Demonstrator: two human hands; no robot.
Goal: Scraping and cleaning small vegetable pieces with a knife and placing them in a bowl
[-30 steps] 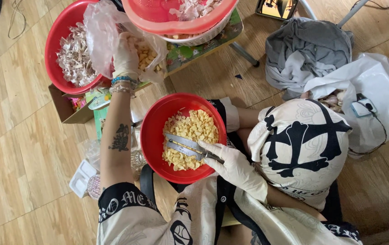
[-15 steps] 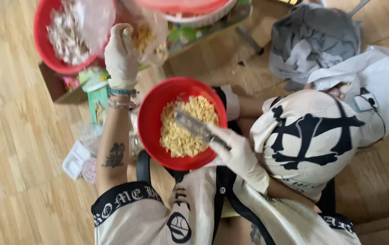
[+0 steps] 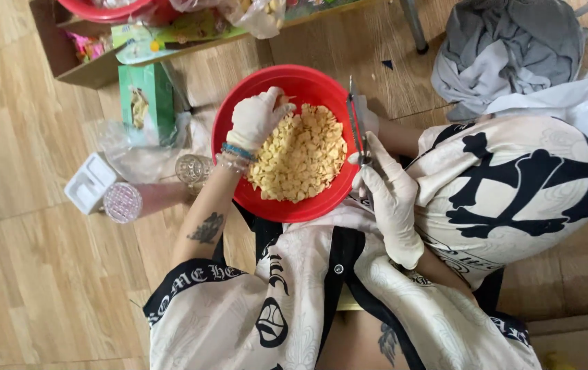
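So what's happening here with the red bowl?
A person seated on a wooden floor has a red bowl of pale yellow pieces on their lap. The gloved left hand rests on the pile near the bowl's far rim. The gloved right hand holds metal scissors upright at the bowl's right edge. Beside them stand a green carton and two clear containers.

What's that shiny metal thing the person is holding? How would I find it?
Find the big red bowl full of pale yellow pieces in the person's lap. At its right rim, the gloved right hand grips thin metal tongs that point away from the body. They are the only slim, silvery thing there; the left hand rests in the pieces.
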